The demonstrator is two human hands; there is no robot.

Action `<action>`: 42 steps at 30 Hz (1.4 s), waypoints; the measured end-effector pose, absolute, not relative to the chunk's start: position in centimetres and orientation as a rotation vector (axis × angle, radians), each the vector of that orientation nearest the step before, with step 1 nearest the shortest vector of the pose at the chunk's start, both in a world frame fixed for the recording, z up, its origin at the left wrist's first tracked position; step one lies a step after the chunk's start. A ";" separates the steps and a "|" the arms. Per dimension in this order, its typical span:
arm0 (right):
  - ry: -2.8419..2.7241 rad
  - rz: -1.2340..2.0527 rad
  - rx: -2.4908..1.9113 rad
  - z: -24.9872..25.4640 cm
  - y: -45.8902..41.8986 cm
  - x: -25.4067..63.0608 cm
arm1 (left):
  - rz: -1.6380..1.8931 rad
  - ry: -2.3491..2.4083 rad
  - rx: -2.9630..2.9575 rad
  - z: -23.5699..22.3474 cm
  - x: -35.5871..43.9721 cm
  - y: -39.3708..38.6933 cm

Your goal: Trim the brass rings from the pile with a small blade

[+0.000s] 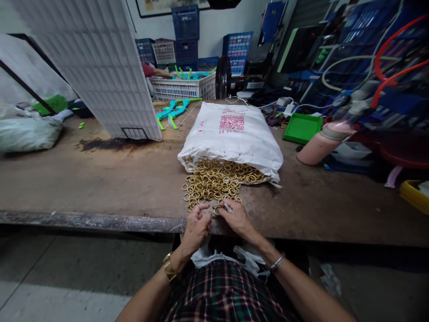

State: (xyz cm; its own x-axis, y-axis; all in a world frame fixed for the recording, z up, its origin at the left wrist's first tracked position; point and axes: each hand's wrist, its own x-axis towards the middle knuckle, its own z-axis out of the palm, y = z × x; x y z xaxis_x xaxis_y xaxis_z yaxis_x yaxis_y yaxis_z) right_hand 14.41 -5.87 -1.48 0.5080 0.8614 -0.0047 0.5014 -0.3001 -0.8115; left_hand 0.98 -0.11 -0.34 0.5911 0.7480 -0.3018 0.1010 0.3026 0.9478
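Observation:
Gold-coloured rings [214,181] spill in a loose heap from the mouth of a white woven sack [231,138] onto the table near its front edge. My left hand [196,226] is at the near left of the heap, fingers curled and index finger reaching forward; anything between its fingers is too small to make out. Opposite it, my right hand [237,219] is closed on a small silvery tool [227,206], whose exact kind I cannot tell. One ring [216,210] is at the right fingertips, touching or pinched.
A tall white ribbed panel [110,76] stands to the left. Behind are blue-green toy bows [176,109] and a white crate [182,89], with another person's arm [161,72] reaching in. A green tray [302,128] and pink bottle [320,145] are at right.

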 end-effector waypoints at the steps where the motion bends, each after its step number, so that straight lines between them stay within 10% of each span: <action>1: -1.116 0.612 -1.916 -1.3 -6.0 14.4 | 0.506 0.858 1.221 -0.2 1.2 -0.2; 23: -0.812 0.994 -1.662 -2.0 -7.4 16.2 | 0.356 0.854 1.302 0.8 4.3 -1.6; 42: -1.225 0.666 -1.848 -2.1 -9.4 15.9 | 0.343 0.829 1.120 1.1 3.5 -2.6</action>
State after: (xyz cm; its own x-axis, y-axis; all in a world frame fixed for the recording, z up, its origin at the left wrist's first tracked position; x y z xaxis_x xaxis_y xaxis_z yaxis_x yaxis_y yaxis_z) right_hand 15.89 -9.40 -2.10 0.3913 0.9203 0.0045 0.4972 -0.2073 -0.8425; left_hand 3.50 -2.62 1.11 0.6619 0.6267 -0.4113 0.1537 0.4236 0.8927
